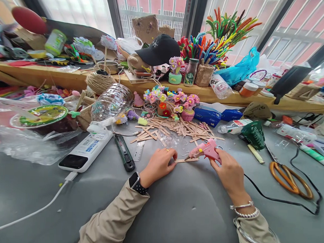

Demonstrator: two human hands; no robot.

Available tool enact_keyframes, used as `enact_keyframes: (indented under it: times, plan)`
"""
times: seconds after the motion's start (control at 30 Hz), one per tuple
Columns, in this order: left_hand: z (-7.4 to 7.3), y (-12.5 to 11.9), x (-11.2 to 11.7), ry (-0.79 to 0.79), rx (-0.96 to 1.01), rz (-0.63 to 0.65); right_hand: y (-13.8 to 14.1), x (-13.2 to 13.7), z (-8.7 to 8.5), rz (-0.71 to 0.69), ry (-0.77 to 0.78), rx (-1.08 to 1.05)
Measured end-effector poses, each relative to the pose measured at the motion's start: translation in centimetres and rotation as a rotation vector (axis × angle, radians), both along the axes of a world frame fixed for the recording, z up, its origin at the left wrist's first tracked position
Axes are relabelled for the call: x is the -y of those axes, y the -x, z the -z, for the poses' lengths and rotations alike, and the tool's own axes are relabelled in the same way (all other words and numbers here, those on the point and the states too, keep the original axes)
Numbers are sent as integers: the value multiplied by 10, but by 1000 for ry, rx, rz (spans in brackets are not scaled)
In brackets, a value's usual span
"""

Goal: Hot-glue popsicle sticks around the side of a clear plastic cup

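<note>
My right hand [228,171] grips a pink hot glue gun [206,150], its nozzle pointing left and down onto a wooden craft stick [187,160] lying flat on the grey table [185,205]. With fingers curled, my left hand [160,165] pinches the left end of that stick and holds it down. A pile of wooden sticks [175,129] lies just behind the hands. The glue gun's black cord [282,200] runs off to the right.
A white power bank [87,150] and a black utility knife [125,153] lie left of my left hand. Orange-handled scissors [289,179] and a green tape dispenser [254,134] sit to the right. Small flower pots [176,104], twine and pipe cleaners [222,34] crowd the back.
</note>
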State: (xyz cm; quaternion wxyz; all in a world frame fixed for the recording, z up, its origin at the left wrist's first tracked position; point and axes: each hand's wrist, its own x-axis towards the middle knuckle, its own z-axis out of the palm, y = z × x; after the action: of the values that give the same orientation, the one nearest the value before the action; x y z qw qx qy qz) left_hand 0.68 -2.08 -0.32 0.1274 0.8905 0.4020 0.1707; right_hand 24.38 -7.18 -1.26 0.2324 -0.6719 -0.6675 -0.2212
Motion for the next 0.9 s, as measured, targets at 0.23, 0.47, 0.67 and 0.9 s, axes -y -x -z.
enact_keyframes:
  times: [0.23, 0.47, 0.67, 0.9]
  plan:
    - [1, 0, 0, -5, 2, 4, -2, 0, 1, 10, 18, -14]
    - [-1, 0, 0, -2, 3, 5, -4, 0, -1, 16, 36, -42]
    - [-2, 0, 1, 8, 1, 4, -5, 1, -2, 20, 37, -48]
    - [-2, 0, 1, 4, -4, -2, -8, 1, -3, 29, 28, -54]
